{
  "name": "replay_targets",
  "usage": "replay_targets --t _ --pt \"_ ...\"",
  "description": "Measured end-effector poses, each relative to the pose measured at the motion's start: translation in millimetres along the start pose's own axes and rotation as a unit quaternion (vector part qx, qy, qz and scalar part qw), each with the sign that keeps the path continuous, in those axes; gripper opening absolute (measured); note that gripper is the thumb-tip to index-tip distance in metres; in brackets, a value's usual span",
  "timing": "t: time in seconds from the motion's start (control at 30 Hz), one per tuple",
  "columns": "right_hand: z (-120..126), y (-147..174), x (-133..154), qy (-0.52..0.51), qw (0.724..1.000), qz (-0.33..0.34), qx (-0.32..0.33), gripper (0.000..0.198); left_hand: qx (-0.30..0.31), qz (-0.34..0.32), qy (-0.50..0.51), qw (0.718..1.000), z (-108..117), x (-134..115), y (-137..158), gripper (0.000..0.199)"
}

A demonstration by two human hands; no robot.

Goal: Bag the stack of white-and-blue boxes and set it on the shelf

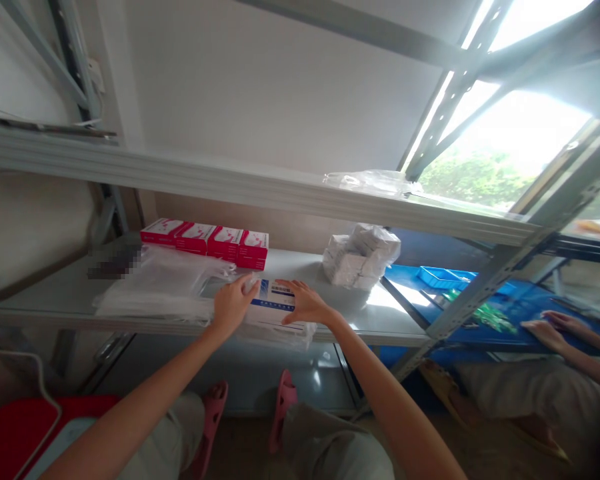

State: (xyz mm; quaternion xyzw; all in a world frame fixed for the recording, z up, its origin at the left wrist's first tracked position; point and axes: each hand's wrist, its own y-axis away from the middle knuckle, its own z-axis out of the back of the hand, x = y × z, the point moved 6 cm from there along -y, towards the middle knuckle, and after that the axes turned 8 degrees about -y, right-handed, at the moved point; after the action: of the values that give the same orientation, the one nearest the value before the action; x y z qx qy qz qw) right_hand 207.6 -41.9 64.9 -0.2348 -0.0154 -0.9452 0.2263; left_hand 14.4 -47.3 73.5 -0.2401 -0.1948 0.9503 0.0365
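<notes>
Left hand (234,303) grasping the white-and-blue box (275,301) at its left end, right hand (305,305) lying released, flat on its right (near shelf (380,317) edge), red boxes (207,241) sitting far left.

— What sort of place is shown?

— A storeroom or small packing room. Grey metal shelving (260,187) of slotted angle steel is seen, stocked with a row of identical red and white boxes (207,240), a stack of wrapped white packs (360,257) and clear plastic bags (165,287).

— Anything else?

— A blue worktop (485,303) with a blue tray (437,277) is set by a window (505,147).
</notes>
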Motion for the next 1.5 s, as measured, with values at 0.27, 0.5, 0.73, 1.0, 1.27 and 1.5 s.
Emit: replay_targets --t 0.27,0.5,0.73,1.0,1.27,1.5 --pt "-16.2 -10.3 1.8 0.004 0.998 -0.039 0.043 0.116 0.065 -0.062 -0.066 0.994 -10.5 0.0 -11.4 0.048" --pt "1.4 41.5 -31.1 0.011 0.976 -0.214 -0.036 0.077 0.045 -0.058 0.042 0.996 -9.8 20.6 -15.4 0.039" --pt "9.5 53.5 -67.6 -0.242 0.915 -0.292 -0.138 0.016 0.016 -0.027 0.367 0.930 -16.1 25.5 -32.7 0.037" --pt "16.0 31.0 -81.3 -0.605 0.666 -0.262 -0.348 0.015 -0.028 0.064 0.548 0.833 -8.7 13.1 -40.7 0.031" --pt "18.8 38.8 -70.3 -0.640 0.655 -0.146 -0.373 0.022 -0.071 -0.026 0.501 0.862 35.7 9.3 -37.3 0.031" --pt "47.1 36.1 -63.0 -0.374 0.876 -0.161 -0.260 0.041 -0.055 -0.079 0.444 0.891 45.3 -2.7 -39.7 0.032"
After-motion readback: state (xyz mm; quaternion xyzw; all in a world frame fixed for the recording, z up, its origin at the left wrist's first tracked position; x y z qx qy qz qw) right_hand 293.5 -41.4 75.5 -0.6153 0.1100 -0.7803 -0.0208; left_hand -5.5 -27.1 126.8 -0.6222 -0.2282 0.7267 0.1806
